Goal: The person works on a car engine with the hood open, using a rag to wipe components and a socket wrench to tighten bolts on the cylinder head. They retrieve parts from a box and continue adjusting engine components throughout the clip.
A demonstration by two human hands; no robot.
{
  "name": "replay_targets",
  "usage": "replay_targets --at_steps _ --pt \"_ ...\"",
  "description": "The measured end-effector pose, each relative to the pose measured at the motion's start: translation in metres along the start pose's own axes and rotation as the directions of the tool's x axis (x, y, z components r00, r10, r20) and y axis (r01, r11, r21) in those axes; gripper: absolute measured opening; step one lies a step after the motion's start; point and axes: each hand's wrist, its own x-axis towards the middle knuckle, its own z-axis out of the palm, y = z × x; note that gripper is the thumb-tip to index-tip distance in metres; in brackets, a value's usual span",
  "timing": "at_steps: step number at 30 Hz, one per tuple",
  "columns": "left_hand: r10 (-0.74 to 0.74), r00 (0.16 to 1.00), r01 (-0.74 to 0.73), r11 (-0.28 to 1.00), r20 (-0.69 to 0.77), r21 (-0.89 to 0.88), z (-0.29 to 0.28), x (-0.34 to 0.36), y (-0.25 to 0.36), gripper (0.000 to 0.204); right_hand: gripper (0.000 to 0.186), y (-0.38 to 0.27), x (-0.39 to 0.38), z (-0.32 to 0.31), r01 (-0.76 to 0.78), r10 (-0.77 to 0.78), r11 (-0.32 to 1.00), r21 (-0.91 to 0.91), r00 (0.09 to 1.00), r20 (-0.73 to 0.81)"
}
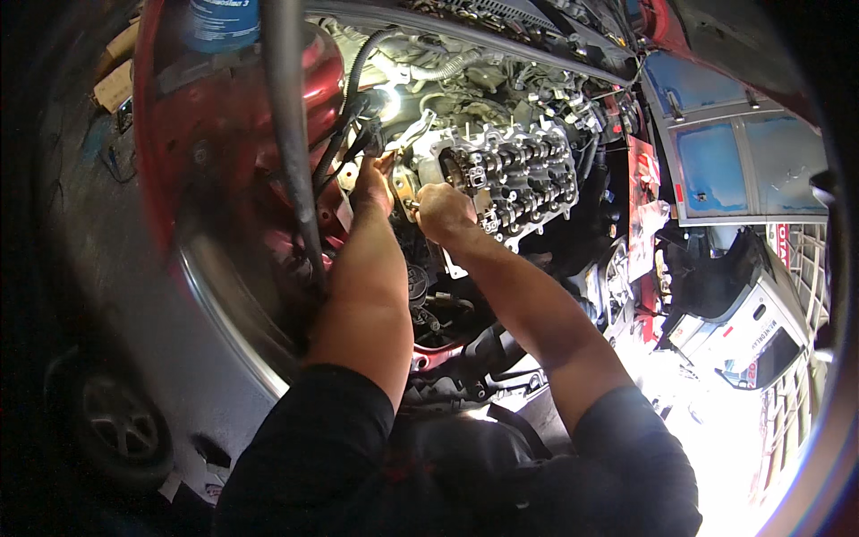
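Note:
Both my arms reach into an open engine bay. The engine's bare cylinder head [559,183] lies uncovered, with its camshafts [519,159] and lobes showing. My right hand [445,213] is curled closed beside the left end of this head; whatever its fingers grip is hidden. Just left of it, my left hand [374,188] is at a yellowish metal bracket [405,185], its fingers mostly out of sight. A lit work lamp [386,101] shines above the left hand, beside a black corrugated hose [358,67].
A dark upright bar [291,116] crosses the view left of my left arm. A blue container [224,25] stands on the red bodywork [197,98]. Blue-grey panelled doors [707,170] and a white vehicle part [752,331] are at the right. A car wheel [123,419] shows lower left.

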Motion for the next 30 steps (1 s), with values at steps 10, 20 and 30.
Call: replay_targets --at_steps 10,20,30 --pt "0.127 0.965 0.005 0.867 -0.231 0.499 -0.008 0.026 -0.02 0.029 0.022 0.004 -0.011 0.014 0.161 -0.199 0.965 -0.208 0.965 -0.173" --pt "0.246 0.92 0.07 0.664 -0.306 0.744 0.02 0.007 0.008 0.045 0.02 0.012 -0.011 0.034 0.208 -0.249 0.966 -0.156 0.912 -0.326" --pt "0.103 0.966 -0.041 0.967 -0.238 0.251 -0.001 0.023 -0.004 0.029 0.016 0.015 -0.013 0.035 0.245 -0.26 0.966 -0.087 0.905 -0.338"
